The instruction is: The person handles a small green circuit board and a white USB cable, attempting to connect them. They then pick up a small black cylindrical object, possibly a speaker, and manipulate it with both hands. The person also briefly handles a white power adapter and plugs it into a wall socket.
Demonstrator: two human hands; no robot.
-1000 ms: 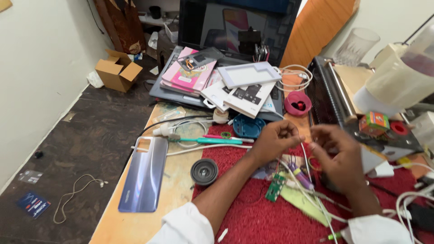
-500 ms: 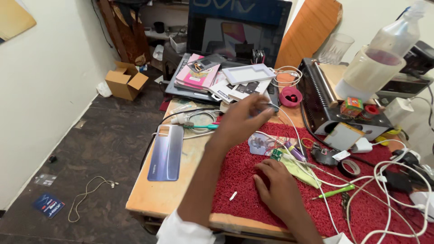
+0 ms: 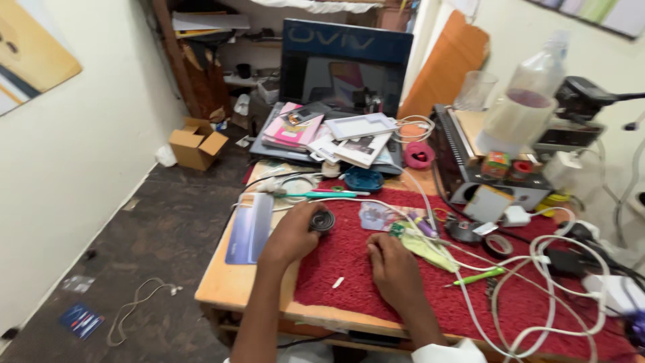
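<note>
My left hand rests at the left edge of the red mat, its fingers closed around a small round black speaker-like part. Just left of that hand lies a shiny blue phone back panel on the wooden table. My right hand lies on the mat with fingers curled, holding nothing that I can see. Its fingertips are close to a small green circuit board and a yellow-green cloth. A tiny white scrap lies on the mat between my hands.
White cables loop over the mat's right side beside a green pen and black tape rolls. Teal tweezers, a blue dish and stacked booklets lie behind. A metal device, plastic bottle and cardboard box stand around.
My left hand came back from the far side of the table and closed on the round black part at the mat's edge. My right hand stayed on the mat.
</note>
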